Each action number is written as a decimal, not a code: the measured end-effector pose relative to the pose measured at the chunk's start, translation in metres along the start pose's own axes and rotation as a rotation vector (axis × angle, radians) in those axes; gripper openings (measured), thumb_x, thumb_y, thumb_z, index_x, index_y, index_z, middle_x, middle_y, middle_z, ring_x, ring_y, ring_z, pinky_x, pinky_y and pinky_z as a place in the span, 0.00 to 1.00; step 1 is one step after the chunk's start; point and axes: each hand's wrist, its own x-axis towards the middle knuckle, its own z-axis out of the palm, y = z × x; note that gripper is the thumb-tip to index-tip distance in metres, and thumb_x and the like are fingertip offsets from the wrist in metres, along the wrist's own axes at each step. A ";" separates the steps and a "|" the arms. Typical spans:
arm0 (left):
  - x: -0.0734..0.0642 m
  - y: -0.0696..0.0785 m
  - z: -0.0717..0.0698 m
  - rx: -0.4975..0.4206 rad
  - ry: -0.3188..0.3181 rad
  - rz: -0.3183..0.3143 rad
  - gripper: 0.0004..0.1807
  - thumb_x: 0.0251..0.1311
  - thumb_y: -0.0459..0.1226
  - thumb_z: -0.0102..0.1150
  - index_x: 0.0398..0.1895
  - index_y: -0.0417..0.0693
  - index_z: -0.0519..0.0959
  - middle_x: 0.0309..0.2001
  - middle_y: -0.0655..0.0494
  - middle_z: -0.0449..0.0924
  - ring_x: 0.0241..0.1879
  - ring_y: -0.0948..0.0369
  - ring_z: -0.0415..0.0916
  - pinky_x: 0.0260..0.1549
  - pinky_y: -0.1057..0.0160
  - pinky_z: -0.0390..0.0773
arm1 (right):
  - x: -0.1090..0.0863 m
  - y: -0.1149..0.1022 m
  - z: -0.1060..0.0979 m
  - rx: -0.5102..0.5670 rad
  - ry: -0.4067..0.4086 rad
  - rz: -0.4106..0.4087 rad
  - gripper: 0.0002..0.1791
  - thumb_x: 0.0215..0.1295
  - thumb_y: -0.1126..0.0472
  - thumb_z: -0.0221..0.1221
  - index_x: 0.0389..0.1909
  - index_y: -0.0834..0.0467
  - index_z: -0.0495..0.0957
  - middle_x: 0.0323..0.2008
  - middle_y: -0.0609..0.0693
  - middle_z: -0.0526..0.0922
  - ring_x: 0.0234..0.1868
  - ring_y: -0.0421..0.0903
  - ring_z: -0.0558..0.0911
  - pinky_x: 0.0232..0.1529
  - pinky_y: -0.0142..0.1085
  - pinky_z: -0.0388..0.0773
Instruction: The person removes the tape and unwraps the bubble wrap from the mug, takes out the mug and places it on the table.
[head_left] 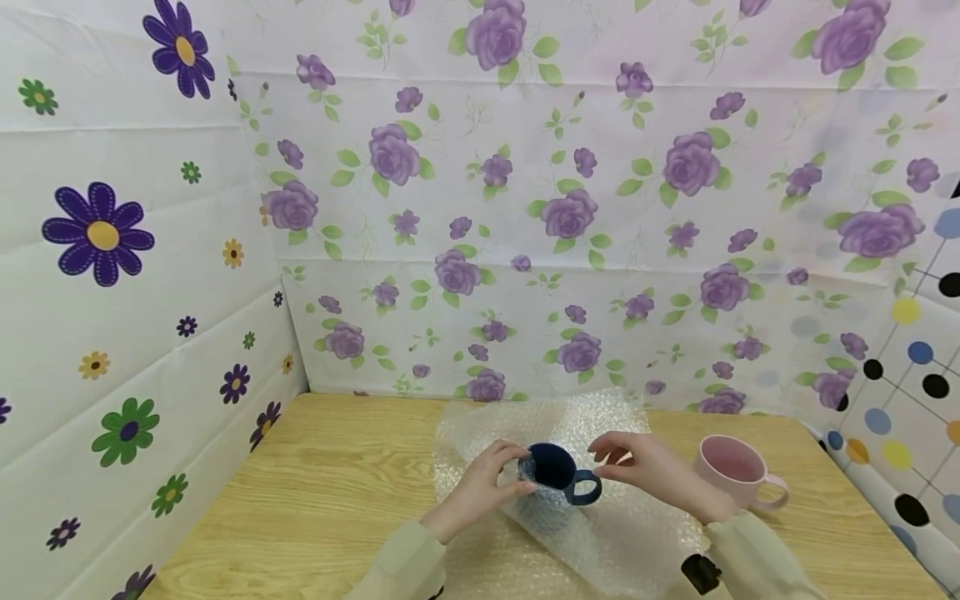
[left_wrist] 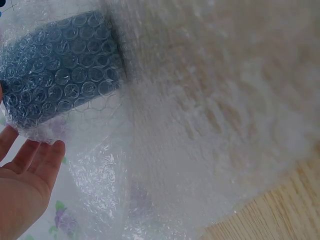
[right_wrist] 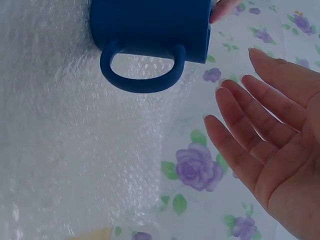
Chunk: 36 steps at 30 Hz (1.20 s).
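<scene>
A dark blue mug (head_left: 553, 468) stands on bubble wrap (head_left: 630, 533), its handle towards the right. My left hand (head_left: 483, 483) grips the mug's left side near the rim, with bubble wrap folded against it. In the left wrist view, the bubble wrap (left_wrist: 60, 65) covers that side of the mug, and the fingers of the left hand (left_wrist: 30, 170) lie at its edge. Bare blue surface and the mug's handle (right_wrist: 142, 90) show in the right wrist view. Just right of the handle, my right hand (head_left: 648, 471) is held apart from the mug, fingers loosely bent, holding nothing.
A pink mug (head_left: 738, 467) stands on the wooden table (head_left: 345, 475), right of the bubble wrap and behind my right forearm. Flower-printed cloth (head_left: 525, 208) rises along the table's back edge, with patterned sheets at both sides.
</scene>
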 end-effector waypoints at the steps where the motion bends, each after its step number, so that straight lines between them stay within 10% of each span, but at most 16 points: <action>1: 0.000 0.000 0.000 0.002 0.003 0.003 0.25 0.55 0.45 0.59 0.52 0.40 0.72 0.50 0.52 0.68 0.49 0.51 0.67 0.44 0.58 0.70 | 0.002 0.001 0.002 0.005 0.007 -0.005 0.13 0.59 0.58 0.60 0.43 0.58 0.76 0.35 0.47 0.77 0.34 0.41 0.77 0.35 0.34 0.76; 16: -0.001 -0.001 0.001 0.027 0.029 0.037 0.24 0.56 0.44 0.60 0.51 0.40 0.72 0.49 0.52 0.69 0.49 0.53 0.68 0.43 0.60 0.70 | 0.020 0.012 0.030 0.108 0.074 0.032 0.18 0.61 0.56 0.58 0.49 0.61 0.73 0.46 0.57 0.75 0.40 0.48 0.77 0.39 0.35 0.75; 36: -0.001 0.001 -0.001 0.008 0.013 0.001 0.24 0.56 0.45 0.58 0.53 0.41 0.72 0.50 0.54 0.68 0.50 0.54 0.67 0.45 0.60 0.70 | 0.023 0.019 0.046 0.272 -0.081 0.081 0.33 0.58 0.61 0.61 0.63 0.66 0.60 0.57 0.62 0.65 0.50 0.57 0.70 0.47 0.49 0.69</action>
